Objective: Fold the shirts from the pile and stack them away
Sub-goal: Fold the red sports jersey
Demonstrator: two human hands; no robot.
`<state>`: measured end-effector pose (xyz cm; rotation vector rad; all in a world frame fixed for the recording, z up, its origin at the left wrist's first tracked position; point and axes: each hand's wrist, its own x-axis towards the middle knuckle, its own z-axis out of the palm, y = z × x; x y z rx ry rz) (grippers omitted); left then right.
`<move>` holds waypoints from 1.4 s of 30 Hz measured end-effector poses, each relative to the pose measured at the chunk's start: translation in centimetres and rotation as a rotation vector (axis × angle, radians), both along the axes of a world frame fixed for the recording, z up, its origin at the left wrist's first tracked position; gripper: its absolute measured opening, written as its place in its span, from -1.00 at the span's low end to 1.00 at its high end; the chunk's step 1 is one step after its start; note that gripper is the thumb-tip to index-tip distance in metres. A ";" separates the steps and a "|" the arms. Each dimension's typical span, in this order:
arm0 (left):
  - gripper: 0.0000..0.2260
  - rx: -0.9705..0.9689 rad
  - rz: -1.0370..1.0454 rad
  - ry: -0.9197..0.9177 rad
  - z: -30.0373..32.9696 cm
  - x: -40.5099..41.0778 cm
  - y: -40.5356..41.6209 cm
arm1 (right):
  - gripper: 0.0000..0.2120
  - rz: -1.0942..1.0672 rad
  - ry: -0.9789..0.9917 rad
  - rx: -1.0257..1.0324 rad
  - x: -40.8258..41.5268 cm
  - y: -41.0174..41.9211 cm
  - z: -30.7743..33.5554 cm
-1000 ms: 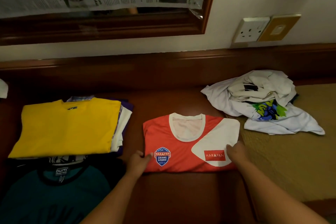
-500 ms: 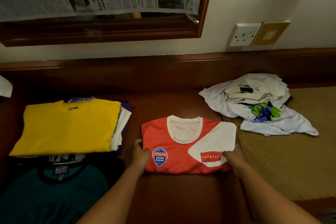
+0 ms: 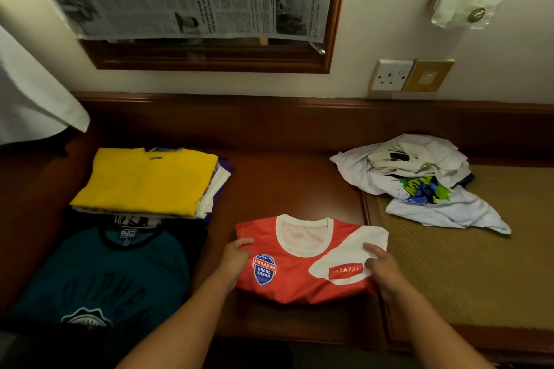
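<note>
While both hands grip its sides, the folded shirt is ready to be carried off:

Red shirt (image 3: 302,263): lower centre of the frame, folded into a neat rectangle on the wooden counter (image 3: 284,177), collar up and logos showing.

Left hand (image 3: 236,260): clasping the shirt's left edge, thumb on top and fingers apparently tucked beneath (a grip that would keep the folds from slipping).

Right hand (image 3: 382,271): pinching the right edge over the white panel, thumb on top, matching the other side so the bundle lifts level.

Folded stack (image 3: 144,180): left of centre, yellow shirt on top, well apart from the red one; likely the destination.

Teal shirt (image 3: 102,275): lower left, lying flat just in front of the stack.

Unfolded pile (image 3: 416,177): right of centre, crumpled white shirts partly on a woven mat (image 3: 479,263), awaiting folding.

Judgement: folding of this shirt looks finished; stacking it is the step in hand.
</note>
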<state>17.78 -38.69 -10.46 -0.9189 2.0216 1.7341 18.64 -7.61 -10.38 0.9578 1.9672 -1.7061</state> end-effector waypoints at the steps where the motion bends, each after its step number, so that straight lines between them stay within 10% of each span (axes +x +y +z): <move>1: -0.68 0.006 0.010 0.008 0.5 0.9 0.1 | -0.52 0.009 0.012 0.009 0.6 0.1 0.2; 14: -0.63 -0.085 0.059 0.151 6.4 8.4 -5.5 | -0.59 0.125 0.153 0.079 5.9 -5.5 5.2; 28: -0.62 -0.211 0.230 0.265 9.7 8.7 -31.4 | -0.56 0.322 0.349 -0.015 4.2 -30.1 8.3; 42: -0.45 -0.446 -0.181 0.033 -2.8 8.8 -48.6 | -0.52 0.341 0.012 0.088 7.4 -44.1 -1.6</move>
